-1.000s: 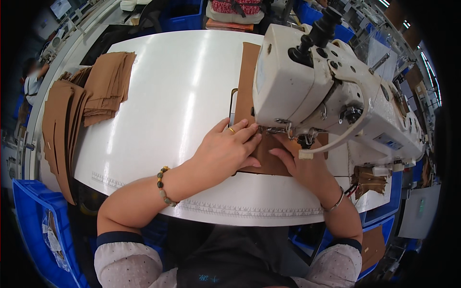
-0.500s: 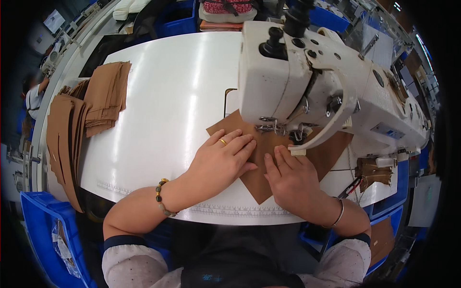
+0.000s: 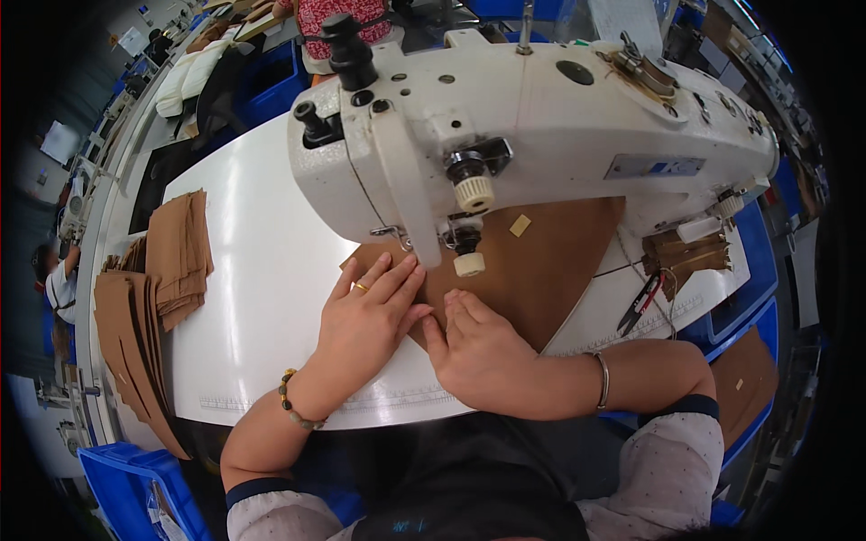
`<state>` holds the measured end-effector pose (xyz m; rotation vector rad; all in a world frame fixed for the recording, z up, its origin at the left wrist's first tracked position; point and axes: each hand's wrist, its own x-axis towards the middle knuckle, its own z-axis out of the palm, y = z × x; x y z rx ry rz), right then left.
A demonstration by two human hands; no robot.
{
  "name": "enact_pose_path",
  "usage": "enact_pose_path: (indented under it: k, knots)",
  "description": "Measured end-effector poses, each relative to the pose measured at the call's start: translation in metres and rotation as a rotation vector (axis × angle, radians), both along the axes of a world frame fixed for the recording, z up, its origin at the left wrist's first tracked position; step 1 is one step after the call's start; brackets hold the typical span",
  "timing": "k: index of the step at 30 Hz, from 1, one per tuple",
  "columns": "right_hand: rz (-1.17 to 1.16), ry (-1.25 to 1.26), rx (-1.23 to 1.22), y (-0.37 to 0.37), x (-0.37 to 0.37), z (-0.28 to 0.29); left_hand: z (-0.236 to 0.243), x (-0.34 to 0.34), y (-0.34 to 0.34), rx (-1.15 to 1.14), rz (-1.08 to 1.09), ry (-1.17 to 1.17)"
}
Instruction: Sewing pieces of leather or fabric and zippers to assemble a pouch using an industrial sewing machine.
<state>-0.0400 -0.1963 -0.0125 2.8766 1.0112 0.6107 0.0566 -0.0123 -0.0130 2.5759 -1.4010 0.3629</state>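
Workroom lined with machines and bins, with another person at the far left, beyond a white table edged along its near side by a printed ruler scale. Reaching across the tabletop from the right, a white sewing machine, fitted with black and cream knobs on its near face. Set low at the lower left, a blue bin. Piled at the table's left end, long brown pieces just beside a stack of squarer brown pieces. Spread flat on the table, partly beneath the machine's arm, a single brown panel. Laid open and palm down across the panel's left part, near the needle end, the left hand; placed just to its right, unclenched, fingertips on the panel, the right hand. Lying right of the panel, a bundle of brown scraps, with red-and-black snips near it. Worn at the left wrist, a beaded bracelet; at the right, a metal bangle. Resting on the panel, a small yellow label. Smallest of all, on the left hand, a gold ring.
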Motion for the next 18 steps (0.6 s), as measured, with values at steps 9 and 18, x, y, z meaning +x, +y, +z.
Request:
enact_pose_path:
  k: [9, 18]
  knots:
    - [-0.387, 0.119, 0.019, -0.115, -0.032, 0.056, 0.008, -0.005, -0.004, 0.028, 0.021, 0.021]
    - [-0.207, -0.161, -0.037, -0.136, -0.020, 0.054, 0.010, -0.002, -0.004, -0.005, 0.021, 0.034]
